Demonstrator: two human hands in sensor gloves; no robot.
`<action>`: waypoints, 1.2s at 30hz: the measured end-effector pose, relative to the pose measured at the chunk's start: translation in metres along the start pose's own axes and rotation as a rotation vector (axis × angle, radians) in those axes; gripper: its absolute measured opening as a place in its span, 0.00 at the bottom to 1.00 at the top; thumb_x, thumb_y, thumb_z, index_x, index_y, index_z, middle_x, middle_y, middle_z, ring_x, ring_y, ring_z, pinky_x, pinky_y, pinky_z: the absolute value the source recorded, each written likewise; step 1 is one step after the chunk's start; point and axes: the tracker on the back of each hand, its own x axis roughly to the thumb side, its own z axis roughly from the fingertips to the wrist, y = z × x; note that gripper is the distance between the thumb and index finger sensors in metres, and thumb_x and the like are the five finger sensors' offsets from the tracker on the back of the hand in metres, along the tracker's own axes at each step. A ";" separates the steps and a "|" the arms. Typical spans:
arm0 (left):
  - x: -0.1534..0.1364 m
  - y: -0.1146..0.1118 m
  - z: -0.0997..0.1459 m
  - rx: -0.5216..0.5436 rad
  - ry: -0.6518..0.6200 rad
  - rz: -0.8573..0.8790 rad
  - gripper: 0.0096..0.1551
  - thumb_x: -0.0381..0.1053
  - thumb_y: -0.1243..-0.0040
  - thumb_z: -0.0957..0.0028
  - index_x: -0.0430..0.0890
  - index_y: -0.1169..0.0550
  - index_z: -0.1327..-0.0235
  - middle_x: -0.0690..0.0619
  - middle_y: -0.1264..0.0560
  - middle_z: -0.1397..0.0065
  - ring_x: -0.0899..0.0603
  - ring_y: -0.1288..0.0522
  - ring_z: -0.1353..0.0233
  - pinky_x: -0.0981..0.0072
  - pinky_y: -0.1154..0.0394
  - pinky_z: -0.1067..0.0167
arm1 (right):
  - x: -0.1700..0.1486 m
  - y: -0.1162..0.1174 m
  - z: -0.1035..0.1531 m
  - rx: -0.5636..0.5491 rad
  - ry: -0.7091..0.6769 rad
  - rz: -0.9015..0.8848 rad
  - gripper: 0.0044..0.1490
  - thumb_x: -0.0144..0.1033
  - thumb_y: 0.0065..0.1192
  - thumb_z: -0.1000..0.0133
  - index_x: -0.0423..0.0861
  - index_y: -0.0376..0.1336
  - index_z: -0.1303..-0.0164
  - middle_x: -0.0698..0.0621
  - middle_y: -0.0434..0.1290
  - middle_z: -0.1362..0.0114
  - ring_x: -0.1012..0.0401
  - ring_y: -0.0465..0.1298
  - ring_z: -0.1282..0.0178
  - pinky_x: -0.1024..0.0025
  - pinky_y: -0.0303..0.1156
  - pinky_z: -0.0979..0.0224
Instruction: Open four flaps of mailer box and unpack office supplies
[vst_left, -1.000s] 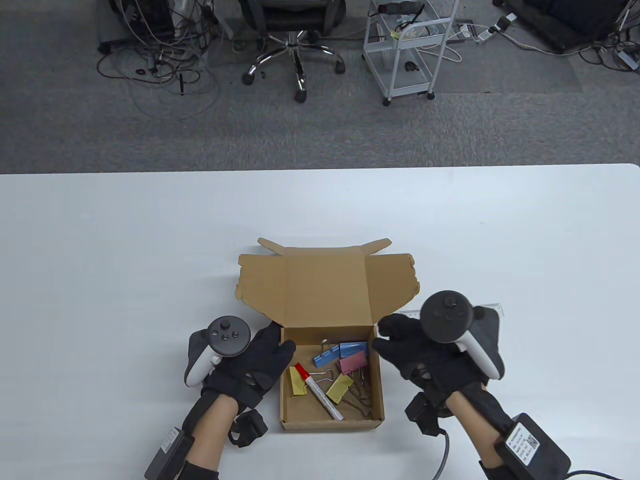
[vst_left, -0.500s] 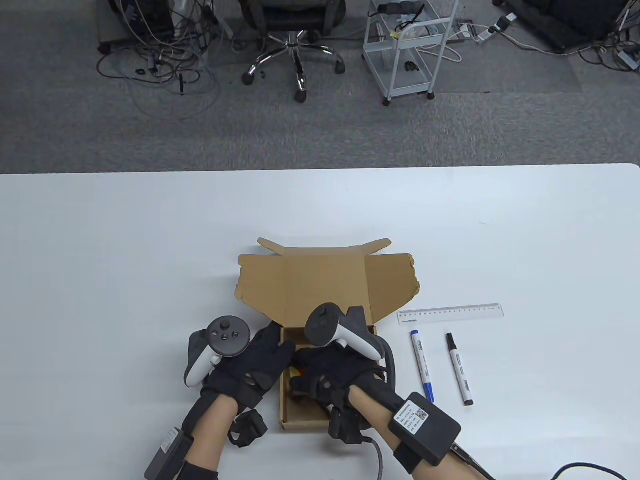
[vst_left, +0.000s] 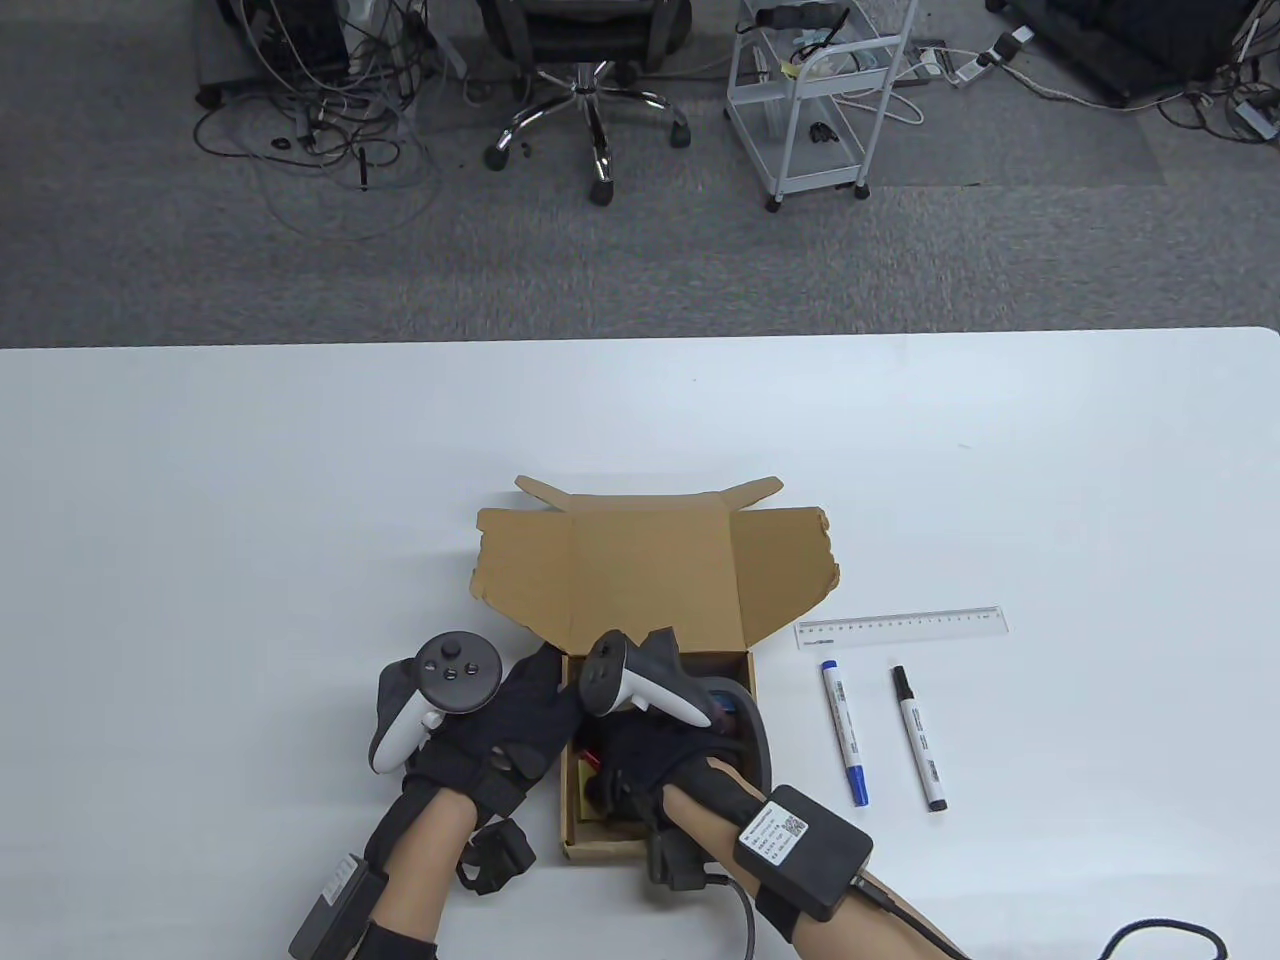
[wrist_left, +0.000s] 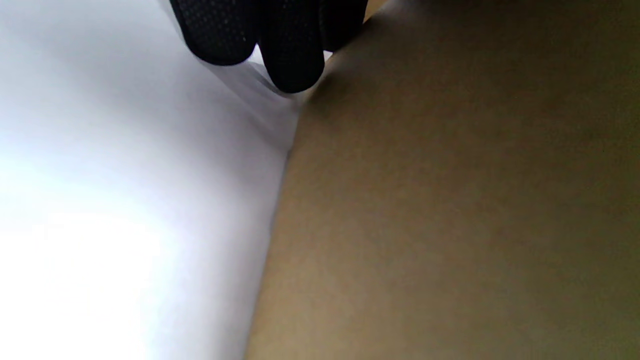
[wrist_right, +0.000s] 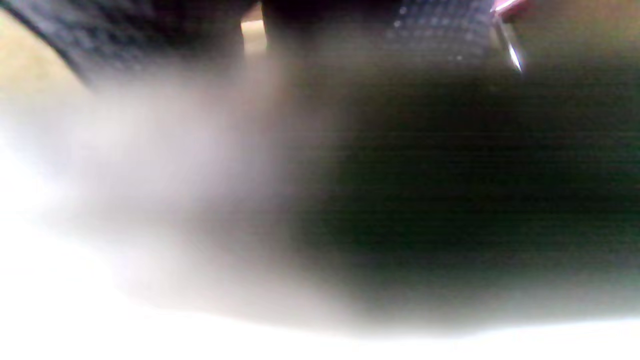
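The brown mailer box (vst_left: 602, 850) lies open near the front edge, its lid and flaps (vst_left: 650, 570) folded back. My left hand (vst_left: 548, 702) rests against the outside of the box's left wall, fingers extended; its fingertips (wrist_left: 290, 55) touch the cardboard (wrist_left: 450, 200) in the left wrist view. My right hand (vst_left: 622, 752) reaches down into the box and covers most of what is inside. A red marker cap (vst_left: 590, 763) and a pink and blue clip (vst_left: 722, 706) peek out beside it. Its fingers are hidden. The right wrist view is blurred, with a pink clip edge (wrist_right: 505, 7).
On the white table (vst_left: 300, 500) right of the box lie a clear ruler (vst_left: 900, 627), a blue marker (vst_left: 845, 733) and a black marker (vst_left: 920, 738). A cable runs from my right wrist pack (vst_left: 800, 850) off the front edge.
My right hand moved left from beside the box's right wall into the box, then sank deeper. That uncovered the ruler and two markers. My left hand has not moved.
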 end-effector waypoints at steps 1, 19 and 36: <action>0.000 0.000 0.000 0.000 0.000 0.000 0.51 0.85 0.62 0.48 0.64 0.54 0.16 0.55 0.45 0.11 0.44 0.34 0.17 0.49 0.35 0.25 | 0.001 0.000 0.000 -0.001 -0.002 -0.004 0.42 0.58 0.76 0.45 0.72 0.55 0.24 0.56 0.72 0.30 0.74 0.82 0.62 0.74 0.83 0.55; 0.000 0.000 0.000 0.001 -0.001 -0.002 0.51 0.85 0.62 0.48 0.64 0.54 0.16 0.55 0.45 0.11 0.44 0.34 0.17 0.49 0.35 0.25 | -0.028 -0.034 0.041 -0.212 -0.108 -0.225 0.32 0.54 0.78 0.48 0.64 0.66 0.33 0.56 0.79 0.35 0.67 0.83 0.66 0.73 0.83 0.63; 0.000 0.000 0.001 0.003 0.000 0.003 0.51 0.85 0.62 0.48 0.64 0.54 0.16 0.55 0.45 0.11 0.44 0.34 0.17 0.50 0.35 0.25 | -0.202 -0.098 0.123 -0.525 -0.028 -0.616 0.33 0.54 0.78 0.49 0.61 0.68 0.34 0.54 0.80 0.38 0.66 0.84 0.67 0.72 0.83 0.63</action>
